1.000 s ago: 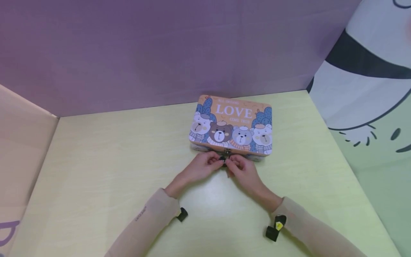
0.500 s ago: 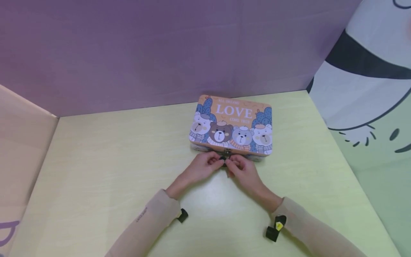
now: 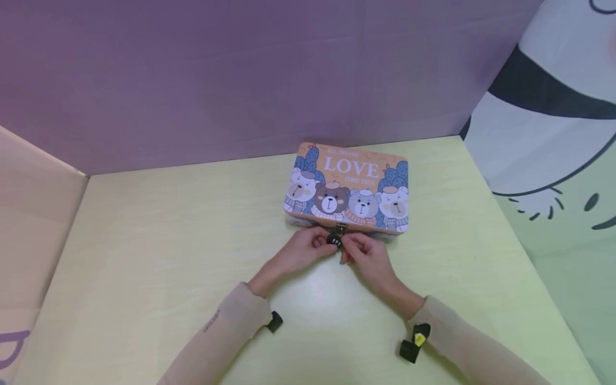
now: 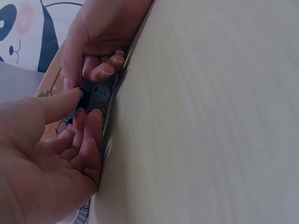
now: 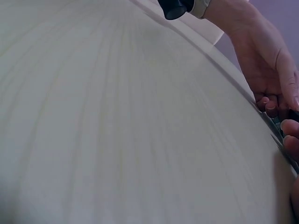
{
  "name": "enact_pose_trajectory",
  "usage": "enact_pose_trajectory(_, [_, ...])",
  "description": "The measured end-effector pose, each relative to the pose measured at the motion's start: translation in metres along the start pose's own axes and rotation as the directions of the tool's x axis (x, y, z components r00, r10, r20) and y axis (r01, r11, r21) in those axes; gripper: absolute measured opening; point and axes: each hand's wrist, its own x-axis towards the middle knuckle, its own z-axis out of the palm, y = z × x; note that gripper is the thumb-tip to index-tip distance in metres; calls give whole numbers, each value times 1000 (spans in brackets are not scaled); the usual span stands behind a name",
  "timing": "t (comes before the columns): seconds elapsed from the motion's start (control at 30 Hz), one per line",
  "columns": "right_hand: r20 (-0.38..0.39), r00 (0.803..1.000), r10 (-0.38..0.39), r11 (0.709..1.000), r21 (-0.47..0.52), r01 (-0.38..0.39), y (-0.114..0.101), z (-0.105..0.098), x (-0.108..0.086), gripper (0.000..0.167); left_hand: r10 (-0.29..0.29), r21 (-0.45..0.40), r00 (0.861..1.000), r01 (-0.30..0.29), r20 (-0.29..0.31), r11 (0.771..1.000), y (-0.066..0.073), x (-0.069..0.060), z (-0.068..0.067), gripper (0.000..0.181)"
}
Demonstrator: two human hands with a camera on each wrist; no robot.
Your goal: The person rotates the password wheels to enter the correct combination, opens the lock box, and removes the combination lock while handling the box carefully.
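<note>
A small black combination padlock [image 3: 334, 240] with white dial marks sits in front of a lunchbox-shaped tin [image 3: 345, 184] printed with bears and "LOVE". Its lid is down; the metal clasp [image 3: 341, 228] shows just above the padlock. My left hand [image 3: 302, 250] pinches the padlock between thumb and fingers. From the other side, my right hand [image 3: 371, 262] holds the padlock's right edge with thumb and finger. In the left wrist view the padlock [image 4: 84, 99] is mostly covered by fingers. The right wrist view catches only fingertips [image 5: 292, 142] of the right hand. The shackle is hidden.
The tin stands on a pale wooden table [image 3: 168, 240], near its back edge. Behind it rises a purple backdrop [image 3: 240, 80]; a panda-printed panel [image 3: 553, 144] borders the right side. Black wrist cameras [image 3: 409, 351] hang at both sleeves.
My right thumb has shifted slightly right, off the padlock's front, so its white dial marks now show. The left hand and the tin have stayed nearly in place.
</note>
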Motion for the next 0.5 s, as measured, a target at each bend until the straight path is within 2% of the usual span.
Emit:
enact_pose_trajectory(0.23, [5,1000,-6,1000,-5,6,-2,0,0,21,-15,23,1000,15,-4,1000,2,0,1,22])
enact_pose_trajectory(0.5, [11,1000,-13,1000,-3,13,-5,0,-2,21,1,32,1000,-2,12,999,5,0,1,20])
